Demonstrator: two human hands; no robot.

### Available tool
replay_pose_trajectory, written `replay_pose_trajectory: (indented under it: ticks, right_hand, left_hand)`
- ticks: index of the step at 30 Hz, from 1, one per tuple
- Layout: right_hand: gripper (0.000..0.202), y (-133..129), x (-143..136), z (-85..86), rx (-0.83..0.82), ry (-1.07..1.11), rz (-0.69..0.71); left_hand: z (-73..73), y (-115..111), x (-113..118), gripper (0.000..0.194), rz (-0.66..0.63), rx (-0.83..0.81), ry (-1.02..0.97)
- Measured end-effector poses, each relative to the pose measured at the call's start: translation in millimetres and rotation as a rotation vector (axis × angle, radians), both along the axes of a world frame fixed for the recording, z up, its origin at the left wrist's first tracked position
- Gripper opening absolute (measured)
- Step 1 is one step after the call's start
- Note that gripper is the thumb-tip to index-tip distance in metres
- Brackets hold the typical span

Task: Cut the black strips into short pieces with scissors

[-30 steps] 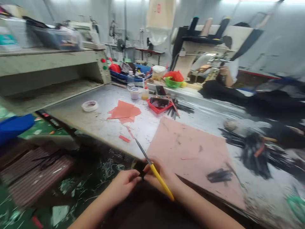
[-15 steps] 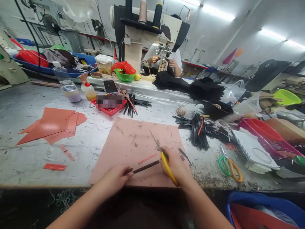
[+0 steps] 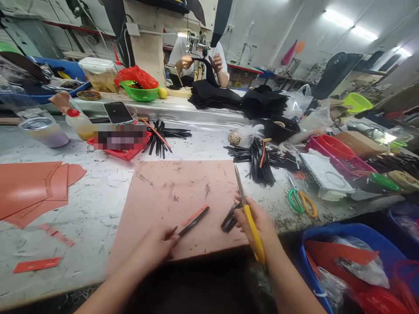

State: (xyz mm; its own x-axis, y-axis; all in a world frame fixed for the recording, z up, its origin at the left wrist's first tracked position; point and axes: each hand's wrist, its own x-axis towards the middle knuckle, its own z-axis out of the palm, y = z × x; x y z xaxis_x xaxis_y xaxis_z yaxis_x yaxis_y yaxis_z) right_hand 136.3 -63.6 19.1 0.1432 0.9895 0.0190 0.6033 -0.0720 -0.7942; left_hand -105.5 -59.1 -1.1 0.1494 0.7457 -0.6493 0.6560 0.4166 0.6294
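Observation:
My left hand [image 3: 159, 246] is closed on the near end of a black strip [image 3: 194, 222], which slants up and right over a pink board [image 3: 160, 187]. A short orange strip [image 3: 193, 213] lies alongside it. In my right hand [image 3: 262, 222] are scissors with yellow handles [image 3: 252, 226], their blades pointing away from me. My right fingertips are at a small bunch of dark strips [image 3: 230, 218] on the board's right side; whether they grip it I cannot tell.
Orange leather pieces [image 3: 29, 187] lie at the left. A red tray [image 3: 122, 153] and black strips [image 3: 160, 135] sit behind the board. Another strip bundle [image 3: 260, 161], green-and-orange-handled scissors [image 3: 301, 201] and a notebook [image 3: 327, 172] are to the right. Across the table, a person works at a sewing machine [image 3: 198, 43].
My view has swung right. My right hand with the scissors has moved away from the black strip, over to the dark strips at the board's right. My left hand still holds the strip.

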Motion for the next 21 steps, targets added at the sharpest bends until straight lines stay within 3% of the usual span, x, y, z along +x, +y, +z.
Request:
replay_pose_trajectory:
  ticks: [5, 9, 15, 21]
  right_hand:
    - [0.052, -40, -7, -1.8, -0.129, 0.164, 0.004]
    - [0.049, -59, -5, -8.2, -0.275, 0.102, 0.229]
    - [0.038, -68, -10, -4.6, -0.419, 0.002, 0.560]
    - [0.030, -66, -22, -2.5, -0.513, -0.031, 0.676]
  left_hand:
    - [-3.1, 5, 4, 0.021, -0.014, 0.030, 0.009]
    - [-3.0, 6, 5, 0.021, -0.014, 0.029, 0.010]
    - [0.0, 8, 4, 0.023, -0.027, 0.016, -0.008]
    - [1.9, 10, 6, 0.024, -0.007, -0.010, -0.019]
